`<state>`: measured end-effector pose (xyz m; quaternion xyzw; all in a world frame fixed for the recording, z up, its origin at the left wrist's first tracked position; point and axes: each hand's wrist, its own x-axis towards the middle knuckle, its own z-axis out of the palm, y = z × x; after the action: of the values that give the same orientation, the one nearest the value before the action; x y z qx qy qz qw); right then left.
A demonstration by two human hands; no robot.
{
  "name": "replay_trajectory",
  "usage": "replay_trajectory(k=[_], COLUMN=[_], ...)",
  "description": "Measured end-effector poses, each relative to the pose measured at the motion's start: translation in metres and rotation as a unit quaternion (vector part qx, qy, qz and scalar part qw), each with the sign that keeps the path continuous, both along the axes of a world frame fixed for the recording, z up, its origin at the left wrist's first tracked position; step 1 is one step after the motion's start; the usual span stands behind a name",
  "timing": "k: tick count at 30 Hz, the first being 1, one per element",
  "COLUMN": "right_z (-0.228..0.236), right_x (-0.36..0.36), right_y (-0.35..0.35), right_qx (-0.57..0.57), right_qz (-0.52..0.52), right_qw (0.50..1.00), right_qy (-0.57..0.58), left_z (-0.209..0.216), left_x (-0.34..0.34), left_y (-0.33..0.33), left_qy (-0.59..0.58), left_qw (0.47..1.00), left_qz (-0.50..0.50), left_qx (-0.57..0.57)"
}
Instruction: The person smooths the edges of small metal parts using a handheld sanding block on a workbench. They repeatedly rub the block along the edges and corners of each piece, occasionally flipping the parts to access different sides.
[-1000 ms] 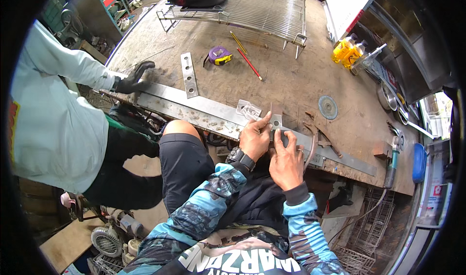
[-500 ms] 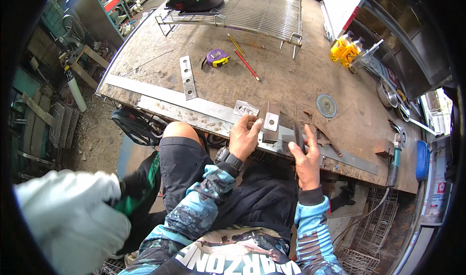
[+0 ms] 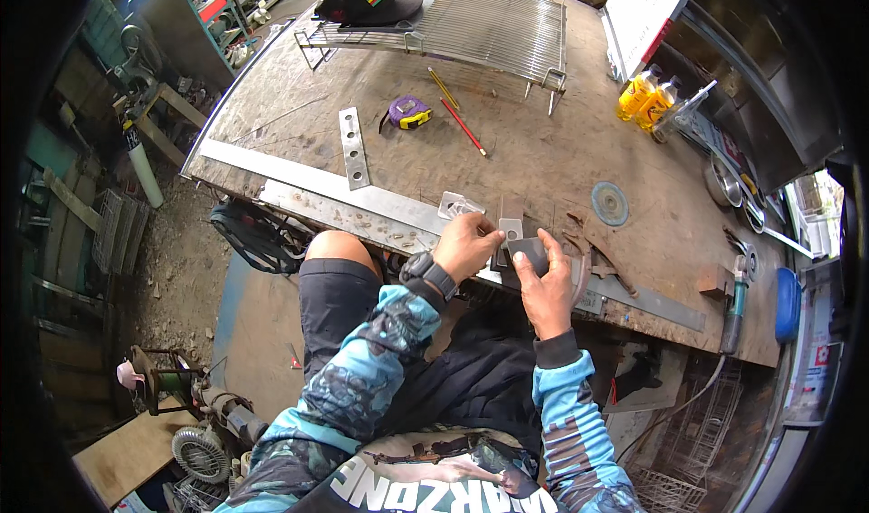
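Observation:
My left hand (image 3: 466, 244) is closed, its thumb and fingertips pinched at the left edge of a small pale metal plate with a hole (image 3: 511, 228). That plate lies against a brown metal block (image 3: 513, 207) near the bench's front edge. In my right hand (image 3: 547, 298) is a dark, flat square piece (image 3: 528, 254), gripped between thumb and fingers and tilted against the near end of the block. Just behind my left fingers lie a few more small metal plates (image 3: 451, 204), partly covered by the hand.
A long flat metal bar (image 3: 308, 175) runs along the front of the wooden bench (image 3: 552, 151). A drilled strip (image 3: 354, 148), a tape measure (image 3: 409, 112), a red pencil (image 3: 463, 128) and a grinding disc (image 3: 610, 204) lie around. An angle grinder (image 3: 738, 296) rests at right.
My right hand has moved left and turned the dark square piece toward the block. The person in a light top at lower left has gone from view, uncovering machinery on the floor.

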<state>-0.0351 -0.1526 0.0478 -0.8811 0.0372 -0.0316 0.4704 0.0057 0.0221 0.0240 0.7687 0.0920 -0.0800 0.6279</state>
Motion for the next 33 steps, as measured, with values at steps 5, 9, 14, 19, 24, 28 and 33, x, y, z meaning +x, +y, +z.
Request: replay_trajectory(k=[5,9,14,19,24,28,33], right_z=[-0.028,-0.003,-0.013,-0.01,-0.007,-0.004,-0.019], right_x=[0.018,0.02,0.036,0.056,0.033,0.067,0.031], right_y=[-0.004,0.015,0.017,0.027,0.025,0.031,0.018], right_qx=[-0.013,-0.053,-0.081,-0.068,-0.102,-0.147,-0.175], right_qz=[-0.022,-0.015,-0.008,-0.005,0.014,0.029,0.029], right_qw=[0.999,0.997,0.995,0.997,0.992,0.986,0.981], right_qy=[-0.027,0.049,0.061,0.034,0.072,0.074,0.081], left_z=[0.008,-0.022,-0.019,-0.003,-0.014,-0.019,-0.023], left_x=[0.009,0.008,0.01,0.008,0.003,0.007,0.005], left_y=[-0.004,-0.004,-0.004,-0.008,-0.015,-0.012,-0.017], left_qy=[0.066,-0.036,-0.033,0.005,-0.031,-0.024,0.002], left_qw=[0.997,0.999,0.997,0.999,0.999,0.999,0.999], left_qz=[-0.05,-0.032,-0.062,-0.036,-0.014,-0.042,-0.024], left_qx=[-0.005,0.006,0.016,-0.018,-0.022,-0.001,-0.029])
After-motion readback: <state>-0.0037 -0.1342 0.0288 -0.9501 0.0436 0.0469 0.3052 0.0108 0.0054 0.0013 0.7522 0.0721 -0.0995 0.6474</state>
